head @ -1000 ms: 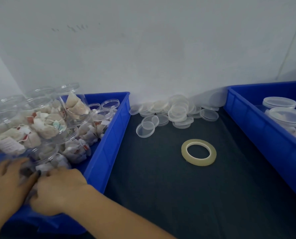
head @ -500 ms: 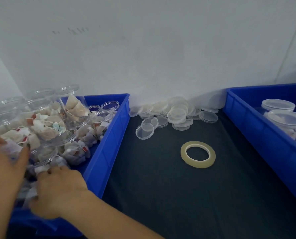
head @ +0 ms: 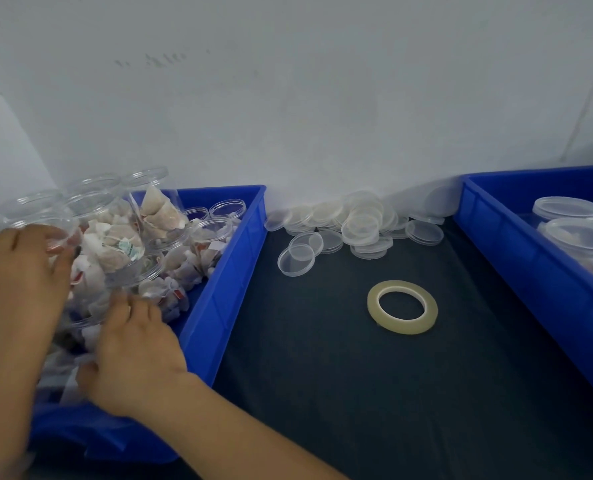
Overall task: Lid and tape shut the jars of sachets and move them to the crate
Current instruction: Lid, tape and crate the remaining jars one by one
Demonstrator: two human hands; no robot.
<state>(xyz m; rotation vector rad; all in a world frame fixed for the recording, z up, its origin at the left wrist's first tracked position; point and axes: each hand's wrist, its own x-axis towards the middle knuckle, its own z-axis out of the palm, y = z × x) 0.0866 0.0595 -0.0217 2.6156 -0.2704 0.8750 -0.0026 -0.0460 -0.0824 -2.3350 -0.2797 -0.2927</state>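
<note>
Over blue bin (head: 219,296), left hand (head: 14,289) and right hand (head: 136,348) grip jar (head: 92,289)

The left hand (head: 14,282) fills the lower left of the view, back toward the camera, fingers spread and bent, thumb tip pointing right; it grips the upper part of a clear jar (head: 87,292), its wrist running off the bottom edge. The right hand (head: 132,351) lies just beside it, back upward, knuckles bent and fingers pointing up and left against the lower side of the same jar; the thumb juts out low to the left; whether this grasp is closed is hidden; the bare right forearm stretches away toward the lower right.
</note>
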